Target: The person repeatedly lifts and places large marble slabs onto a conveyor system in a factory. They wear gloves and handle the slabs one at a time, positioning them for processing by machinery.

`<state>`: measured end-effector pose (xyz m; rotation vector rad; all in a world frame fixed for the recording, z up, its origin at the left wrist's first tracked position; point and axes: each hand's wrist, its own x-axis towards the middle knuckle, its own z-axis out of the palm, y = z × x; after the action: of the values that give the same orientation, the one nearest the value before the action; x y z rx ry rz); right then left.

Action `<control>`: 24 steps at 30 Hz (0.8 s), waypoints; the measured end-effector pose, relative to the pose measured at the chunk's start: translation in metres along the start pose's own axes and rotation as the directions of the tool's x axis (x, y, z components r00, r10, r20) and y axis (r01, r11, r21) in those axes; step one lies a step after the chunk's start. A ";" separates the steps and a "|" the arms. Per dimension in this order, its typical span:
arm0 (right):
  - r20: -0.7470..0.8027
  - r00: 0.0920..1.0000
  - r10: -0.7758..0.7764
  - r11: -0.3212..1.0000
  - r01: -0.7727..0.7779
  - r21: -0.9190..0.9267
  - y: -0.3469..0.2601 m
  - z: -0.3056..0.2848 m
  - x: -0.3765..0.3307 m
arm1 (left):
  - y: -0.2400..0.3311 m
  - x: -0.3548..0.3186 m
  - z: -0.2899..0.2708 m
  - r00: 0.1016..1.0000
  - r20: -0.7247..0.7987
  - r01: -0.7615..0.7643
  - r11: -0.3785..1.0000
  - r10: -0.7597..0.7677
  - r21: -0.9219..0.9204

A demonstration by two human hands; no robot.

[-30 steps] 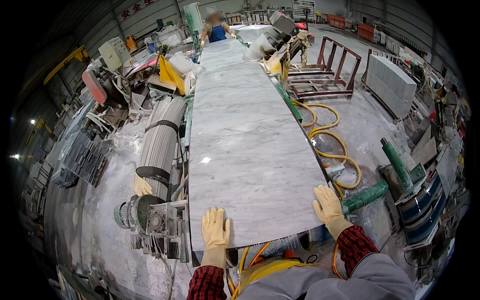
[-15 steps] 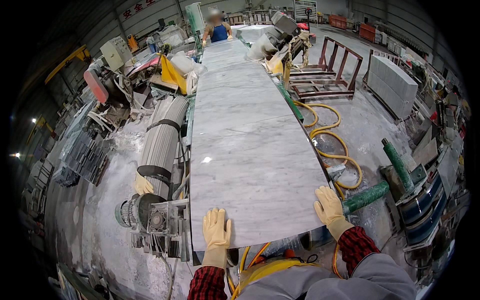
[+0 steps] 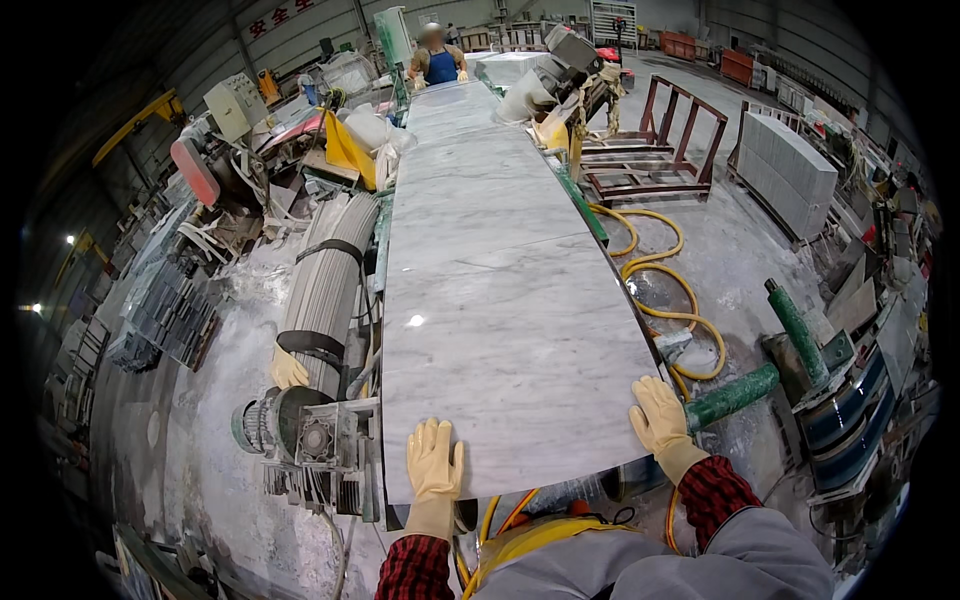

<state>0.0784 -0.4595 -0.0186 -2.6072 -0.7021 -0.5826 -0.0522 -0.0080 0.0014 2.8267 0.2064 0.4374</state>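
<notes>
A long grey-white marble slab with faint dark veins lies flat before me, its near edge close to my body. My left hand, in a cream rubber glove, rests flat on the slab's near left corner, fingers stretched forward. On the near right edge lies my right hand, gloved the same way, palm down with its fingers extended over the rim. Neither hand grips anything. Beyond a seam, more stone surface continues to the far end, where a person in a blue apron stands with gloved hands at its edge.
Left of the slab are a motor with gearbox, a strapped bundle of grey strips and a loose cream glove. A yellow hose coils on the floor at right, near a green roller and a dark red metal rack.
Hardly anything differs. The whole view has shifted very slightly; both my hands stay flat in the same places on the slab.
</notes>
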 end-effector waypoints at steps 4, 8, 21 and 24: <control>-0.003 1.000 -0.001 1.000 0.001 0.003 0.000 0.000 -0.002 | -0.002 -0.002 0.001 1.000 -0.007 -0.011 1.000 0.011 0.003; -0.016 1.000 -0.010 1.000 0.010 0.003 -0.001 -0.002 -0.003 | 0.002 -0.002 -0.005 1.000 -0.011 -0.025 1.000 0.025 -0.001; 0.002 1.000 0.018 1.000 -0.018 0.017 -0.007 -0.009 -0.005 | 0.004 -0.007 -0.007 0.997 -0.054 -0.057 0.998 0.057 -0.004; 0.002 1.000 0.019 0.999 -0.019 0.029 -0.008 -0.011 -0.006 | 0.005 -0.006 -0.010 0.999 -0.017 -0.046 0.999 0.046 -0.026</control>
<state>0.0662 -0.4605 -0.0109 -2.5852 -0.6802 -0.5603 -0.0604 -0.0114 0.0101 2.8075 0.1382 0.4701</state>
